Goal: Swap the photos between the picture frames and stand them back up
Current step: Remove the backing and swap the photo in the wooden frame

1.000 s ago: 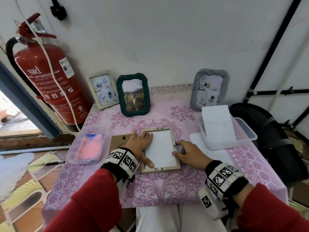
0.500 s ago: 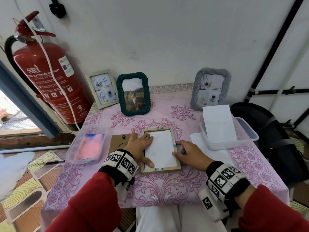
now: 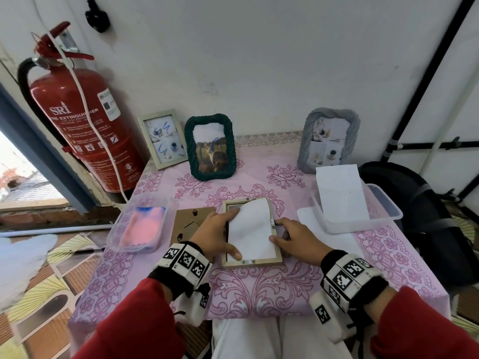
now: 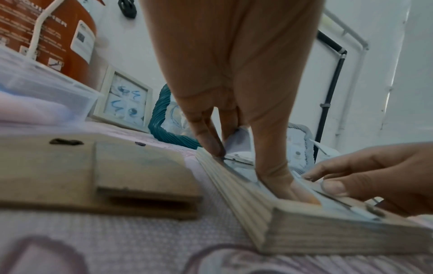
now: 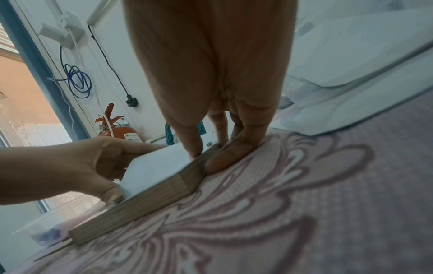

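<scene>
— On the pink floral desk (image 3: 261,290), where was the white paper photo (image 3: 252,229)?
— Half out of the pale wooden frame (image 3: 252,263); left grip (image 3: 215,234) pinched it, right grip (image 3: 298,238) clamped the rail. Slow lifting seemed wisest.

Your head view is bright and evenly lit. Soft daylight comes from the doorway (image 3: 18,174) on your left, which is washed out to white. Shadows on the tablecloth (image 3: 259,288) are faint. The pipe (image 3: 427,71) bows near the edge. Your wrist views look cooler and bluish, with the near tablecloth blurred and the corners stretched.
</scene>
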Action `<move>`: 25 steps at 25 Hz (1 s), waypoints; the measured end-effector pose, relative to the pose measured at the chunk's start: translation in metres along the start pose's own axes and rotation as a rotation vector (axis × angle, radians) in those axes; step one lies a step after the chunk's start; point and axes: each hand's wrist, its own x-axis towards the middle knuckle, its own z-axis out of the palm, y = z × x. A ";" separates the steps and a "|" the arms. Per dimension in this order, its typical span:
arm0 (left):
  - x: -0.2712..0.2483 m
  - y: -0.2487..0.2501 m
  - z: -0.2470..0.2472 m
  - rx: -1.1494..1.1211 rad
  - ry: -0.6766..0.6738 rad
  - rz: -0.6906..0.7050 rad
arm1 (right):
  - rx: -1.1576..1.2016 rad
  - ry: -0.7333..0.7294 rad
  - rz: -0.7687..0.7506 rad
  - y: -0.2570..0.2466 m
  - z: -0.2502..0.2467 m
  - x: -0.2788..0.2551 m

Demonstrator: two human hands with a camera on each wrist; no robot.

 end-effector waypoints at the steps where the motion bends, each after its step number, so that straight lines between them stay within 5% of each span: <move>1: -0.001 0.001 0.001 -0.053 0.003 -0.009 | 0.005 0.000 0.001 0.000 0.000 0.000; 15: -0.010 0.013 0.013 -0.855 0.130 -0.122 | 0.006 0.012 -0.008 0.002 0.001 0.001; 25: -0.022 0.028 0.006 -0.776 0.233 -0.102 | 0.080 0.024 -0.012 0.003 0.001 -0.002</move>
